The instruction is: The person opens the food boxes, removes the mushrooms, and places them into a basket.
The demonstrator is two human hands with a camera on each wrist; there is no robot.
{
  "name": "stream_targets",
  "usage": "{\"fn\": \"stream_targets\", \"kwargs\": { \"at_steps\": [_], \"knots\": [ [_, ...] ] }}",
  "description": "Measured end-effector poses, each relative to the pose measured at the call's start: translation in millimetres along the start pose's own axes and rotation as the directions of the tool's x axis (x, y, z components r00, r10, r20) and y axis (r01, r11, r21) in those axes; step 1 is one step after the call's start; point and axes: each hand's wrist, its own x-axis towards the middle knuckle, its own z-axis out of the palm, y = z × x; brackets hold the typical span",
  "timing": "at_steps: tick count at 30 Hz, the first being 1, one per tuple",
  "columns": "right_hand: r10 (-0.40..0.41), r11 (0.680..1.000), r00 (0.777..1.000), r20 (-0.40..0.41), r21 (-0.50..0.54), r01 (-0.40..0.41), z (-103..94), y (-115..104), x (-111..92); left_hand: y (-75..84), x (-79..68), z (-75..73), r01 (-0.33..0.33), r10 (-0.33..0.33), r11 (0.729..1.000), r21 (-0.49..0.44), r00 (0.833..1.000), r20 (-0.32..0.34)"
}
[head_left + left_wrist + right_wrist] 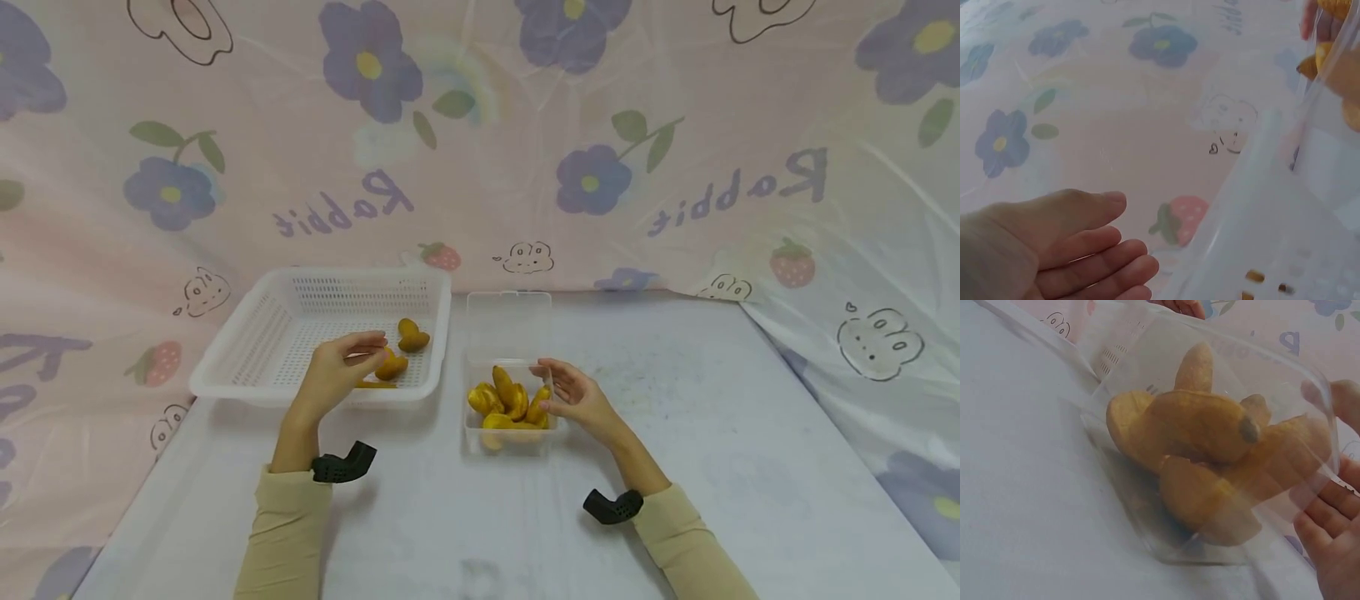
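Note:
A clear plastic box [474,433] stands on the table with its lid [510,321] raised at the back. Inside lie several yellow, banana-like pieces [1197,425], one with a dark tip. My right hand [588,408] rests its fingertips against the box's right side, seen partly through the clear wall. My left hand [341,367] hovers over the white basket [225,379], thumb and fingers apart. Nothing sits in it in the left wrist view. Below and beside its fingertips, more yellow pieces [412,337] lie on the basket floor.
The perforated basket stands to the left of the box, with a narrow gap between them. A patterned cloth [480,150] with flowers and rabbits hangs behind the white table [675,392]. Each wrist carries a black mount [345,464].

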Motion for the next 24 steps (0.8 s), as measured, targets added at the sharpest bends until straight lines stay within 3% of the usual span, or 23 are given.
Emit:
{"fn": "stream_targets", "kwargs": {
  "at_steps": [12,24],
  "knots": [
    [0.007,1.000,1.000,-0.006,0.000,-0.007,-0.1,1.8,-1.9,20.4,-3.4,22.5,-0.072,0.075,0.996,-0.044,0.995,0.069],
    [-0.004,1.000,1.000,-0.007,-0.001,0.004,-0.3,-1.0,0.1,43.5,1.1,48.6,-0.194,0.199,0.979,-0.057,0.973,0.113]
  ]
}}
